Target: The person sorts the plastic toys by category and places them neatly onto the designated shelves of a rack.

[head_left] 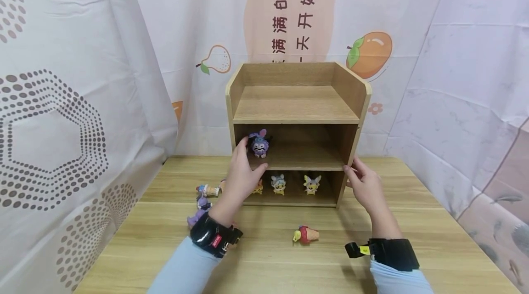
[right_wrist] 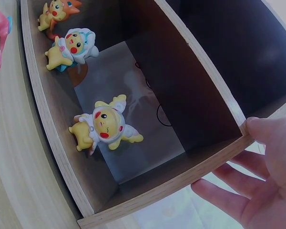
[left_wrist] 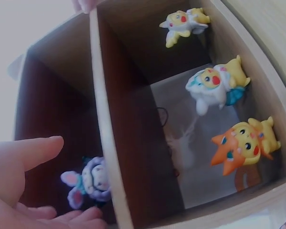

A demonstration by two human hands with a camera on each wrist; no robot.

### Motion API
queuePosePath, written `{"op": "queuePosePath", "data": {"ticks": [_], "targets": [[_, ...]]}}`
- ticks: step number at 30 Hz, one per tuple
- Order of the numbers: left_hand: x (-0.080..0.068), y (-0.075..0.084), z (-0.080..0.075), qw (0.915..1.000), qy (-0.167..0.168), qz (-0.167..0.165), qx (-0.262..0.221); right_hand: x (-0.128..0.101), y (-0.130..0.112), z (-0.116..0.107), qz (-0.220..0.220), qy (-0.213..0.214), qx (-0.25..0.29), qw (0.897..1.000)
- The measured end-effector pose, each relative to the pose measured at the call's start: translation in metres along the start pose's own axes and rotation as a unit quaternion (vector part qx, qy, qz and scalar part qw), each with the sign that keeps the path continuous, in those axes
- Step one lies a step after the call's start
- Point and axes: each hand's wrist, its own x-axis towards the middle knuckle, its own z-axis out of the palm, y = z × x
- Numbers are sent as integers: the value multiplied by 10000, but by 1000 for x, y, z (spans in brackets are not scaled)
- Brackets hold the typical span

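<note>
A small purple long-eared figurine [head_left: 259, 143] [left_wrist: 88, 183] stands at the left end of the middle shelf of a wooden shelf unit [head_left: 295, 110]. My left hand [head_left: 248, 160] [left_wrist: 69, 175] is open around it, thumb above and fingers below in the left wrist view, with no clear grip. My right hand [head_left: 352, 166] [right_wrist: 224, 155] rests on the unit's right side wall, thumb on its front edge and fingers straight along the outside. On the bottom shelf stand an orange figurine [head_left: 258, 187] [left_wrist: 240, 145], a white-and-blue one [head_left: 278, 183] [right_wrist: 71, 47] and a white winged one [head_left: 312, 183] [right_wrist: 105, 126].
A red-and-yellow cone figurine [head_left: 306, 235] lies on the wooden table [head_left: 434, 239] in front of the unit. Several more small figurines [head_left: 203, 202] lie left of my left wrist. The top shelf holds nothing. Printed cloth hangs behind and on both sides.
</note>
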Motion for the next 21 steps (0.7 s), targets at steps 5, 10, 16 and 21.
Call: {"op": "queuePosePath", "data": {"ticks": [5, 10, 16, 21], "targets": [[-6, 0, -16, 9993, -10, 382, -21, -1, -3, -1, -9, -3, 22, 10000], [-8, 1, -32, 9970, -122, 746, 148, 0, -2, -1, -53, 23, 69, 10000], [-10, 2, -50, 9948, -297, 906, 361, 2, 0, 0, -93, 34, 0, 10000], [-14, -2, -62, 9937, -365, 898, 559, 1, 0, 1, -109, 5, 46, 9999]]}}
